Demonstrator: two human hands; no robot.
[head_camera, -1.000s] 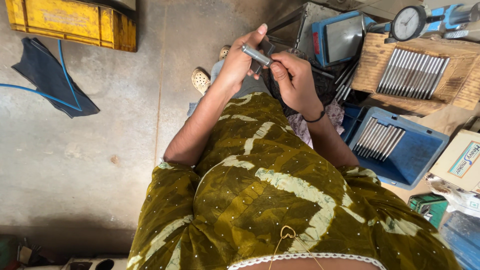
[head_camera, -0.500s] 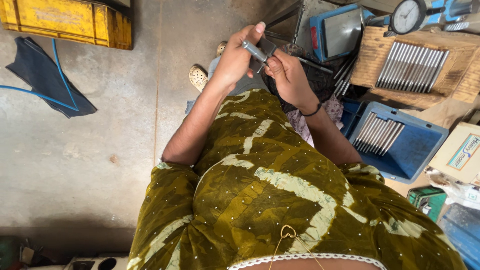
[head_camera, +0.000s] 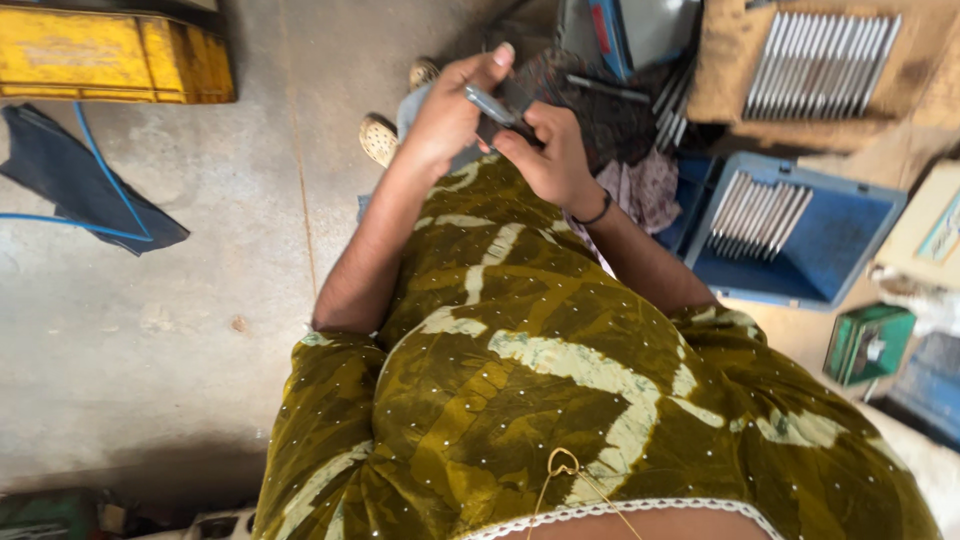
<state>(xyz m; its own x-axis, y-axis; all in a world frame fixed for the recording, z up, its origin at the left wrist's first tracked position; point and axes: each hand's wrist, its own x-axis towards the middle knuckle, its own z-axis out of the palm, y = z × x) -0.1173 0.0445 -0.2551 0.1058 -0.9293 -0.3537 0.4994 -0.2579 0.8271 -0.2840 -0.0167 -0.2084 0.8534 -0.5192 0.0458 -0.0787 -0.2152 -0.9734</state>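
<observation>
Above the lap, left hand (head_camera: 445, 118) and right hand (head_camera: 548, 150) meet on one short grey metal rod (head_camera: 490, 103), slim, dull shine, tilted. Left fingers pinch its near end; right hand curls shut around a dark piece below it, touching the rod's far end. Rod sits between both grips, over the knees. One blue tray (head_camera: 835, 245) on the right holds a row of similar rods, one wooden tray (head_camera: 730, 70) another row; exact counts unclear. One yellow crate (head_camera: 110, 55) top left.
</observation>
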